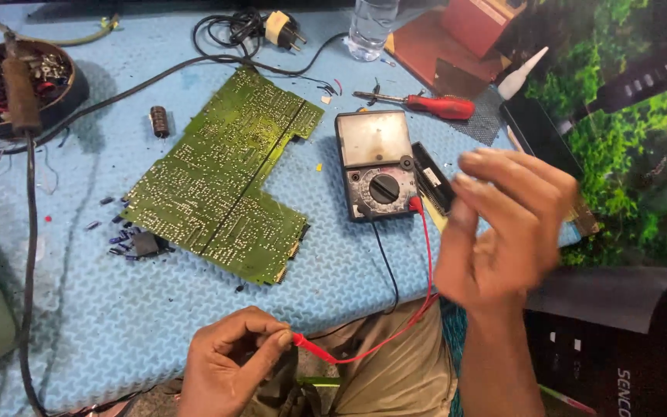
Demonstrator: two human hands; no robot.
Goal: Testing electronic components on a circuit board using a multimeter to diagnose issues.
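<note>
While the left hand pinches the red probe, the blurred right hand hovers half-curled, empty, beside the meter.

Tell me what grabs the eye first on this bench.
The big green circuit board lies solder side up in the middle of the blue mat. Right of it sits an analog multimeter, its red lead running down to the left hand, which pinches the red probe. The right hand, blurred, is raised near the meter.
</note>
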